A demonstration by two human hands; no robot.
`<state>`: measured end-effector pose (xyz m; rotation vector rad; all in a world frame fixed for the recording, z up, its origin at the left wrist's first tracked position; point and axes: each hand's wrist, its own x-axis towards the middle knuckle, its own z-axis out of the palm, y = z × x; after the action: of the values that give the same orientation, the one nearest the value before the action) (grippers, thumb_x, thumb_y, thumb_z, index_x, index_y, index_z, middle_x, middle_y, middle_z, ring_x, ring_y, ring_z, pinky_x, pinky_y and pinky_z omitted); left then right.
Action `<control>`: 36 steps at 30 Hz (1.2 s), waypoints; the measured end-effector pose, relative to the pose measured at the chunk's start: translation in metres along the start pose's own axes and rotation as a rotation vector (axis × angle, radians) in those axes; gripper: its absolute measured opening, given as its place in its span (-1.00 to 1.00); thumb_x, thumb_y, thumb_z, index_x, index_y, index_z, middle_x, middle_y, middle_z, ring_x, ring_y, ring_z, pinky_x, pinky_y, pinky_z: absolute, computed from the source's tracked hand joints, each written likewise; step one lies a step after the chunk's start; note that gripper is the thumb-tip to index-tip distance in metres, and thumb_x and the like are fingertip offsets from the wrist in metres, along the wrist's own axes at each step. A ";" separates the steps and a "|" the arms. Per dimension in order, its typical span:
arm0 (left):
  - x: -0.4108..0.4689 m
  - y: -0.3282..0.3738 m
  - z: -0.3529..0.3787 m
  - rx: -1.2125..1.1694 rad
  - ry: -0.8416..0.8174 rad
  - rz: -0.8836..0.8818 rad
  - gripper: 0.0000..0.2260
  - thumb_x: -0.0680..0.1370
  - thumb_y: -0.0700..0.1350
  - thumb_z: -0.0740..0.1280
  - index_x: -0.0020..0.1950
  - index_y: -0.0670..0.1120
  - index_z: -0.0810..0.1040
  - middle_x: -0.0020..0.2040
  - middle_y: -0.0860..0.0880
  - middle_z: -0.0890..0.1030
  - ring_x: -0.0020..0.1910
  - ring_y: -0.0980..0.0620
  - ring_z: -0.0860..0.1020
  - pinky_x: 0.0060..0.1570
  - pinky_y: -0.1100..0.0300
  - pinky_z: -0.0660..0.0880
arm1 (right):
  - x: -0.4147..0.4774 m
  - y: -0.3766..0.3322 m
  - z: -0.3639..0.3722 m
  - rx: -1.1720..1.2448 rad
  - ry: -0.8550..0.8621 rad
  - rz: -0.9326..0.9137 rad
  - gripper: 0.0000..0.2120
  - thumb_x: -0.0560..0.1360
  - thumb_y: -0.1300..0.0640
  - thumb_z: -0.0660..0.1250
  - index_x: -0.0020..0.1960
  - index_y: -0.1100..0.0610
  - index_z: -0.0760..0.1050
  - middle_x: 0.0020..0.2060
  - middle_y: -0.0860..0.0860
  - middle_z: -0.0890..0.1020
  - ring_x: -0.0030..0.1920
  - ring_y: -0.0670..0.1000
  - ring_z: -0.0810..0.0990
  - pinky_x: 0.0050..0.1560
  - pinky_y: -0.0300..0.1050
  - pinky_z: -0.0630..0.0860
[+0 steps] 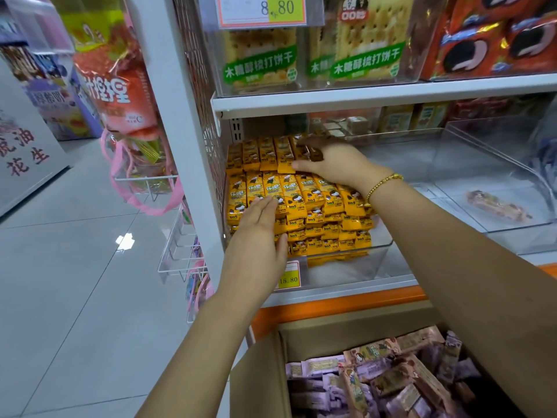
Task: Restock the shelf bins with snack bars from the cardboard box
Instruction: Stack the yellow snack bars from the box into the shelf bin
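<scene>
A clear shelf bin (382,251) on the lower shelf is packed with rows of yellow snack bars (313,197). My left hand (259,233) lies flat with straight fingers against the front left of the stack. My right hand (328,161) reaches over the back row, its fingers curled around the tops of a few yellow bars there. Below, at the bottom right, an open cardboard box (301,336) holds several purple and tan snack bars (388,375).
A second clear bin (470,176) to the right holds a single wrapped bar (497,205). Cracker packs (367,46) fill the upper shelf. A price tag (288,276) hangs on the bin front. White wire racks (180,251) and hanging bags jut out at the left.
</scene>
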<state>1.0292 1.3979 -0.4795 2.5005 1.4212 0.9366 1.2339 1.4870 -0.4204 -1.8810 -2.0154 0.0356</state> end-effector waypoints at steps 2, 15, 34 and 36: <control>-0.001 0.000 -0.001 -0.003 -0.005 -0.006 -0.48 0.58 -0.13 0.24 0.52 -0.09 0.18 0.51 0.00 0.22 0.51 0.07 0.09 0.37 0.33 0.01 | -0.002 -0.004 -0.001 -0.003 -0.020 0.012 -0.28 0.45 -0.32 0.28 0.50 -0.03 0.23 0.39 0.08 0.41 0.32 0.13 0.45 0.16 -0.09 0.44; -0.005 -0.001 0.002 -0.051 0.049 0.023 -0.49 0.58 -0.13 0.25 0.51 -0.11 0.21 0.51 -0.02 0.22 0.51 0.07 0.12 0.33 0.42 -0.05 | 0.008 -0.015 0.012 -0.070 0.015 0.083 -0.37 0.53 -0.28 0.18 0.46 0.07 0.28 0.25 0.12 0.53 0.13 0.12 0.56 -0.03 -0.10 0.49; -0.155 -0.003 0.061 0.137 -0.488 -0.127 -0.58 0.46 0.19 0.04 0.04 -0.01 0.54 0.00 -0.01 0.60 0.01 -0.07 0.57 -0.07 0.04 0.53 | -0.242 0.064 0.115 0.075 -0.404 0.159 -0.81 0.50 0.01 0.36 -0.16 0.14 0.51 -0.19 0.06 0.62 -0.10 0.08 0.58 -0.12 -0.07 0.46; -0.173 -0.010 0.073 0.214 -0.542 -0.179 -0.47 0.44 0.20 0.03 0.15 -0.11 0.53 0.01 -0.09 0.62 0.05 -0.17 0.57 -0.03 0.03 0.52 | -0.267 0.091 0.142 0.061 -0.510 0.297 -0.83 0.49 0.03 0.38 -0.05 0.14 0.53 -0.09 0.07 0.60 -0.02 0.10 0.57 -0.14 -0.13 0.44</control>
<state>0.9994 1.2772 -0.6213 2.4369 1.5687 0.0584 1.2879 1.2720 -0.6455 -2.2838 -1.9716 0.7134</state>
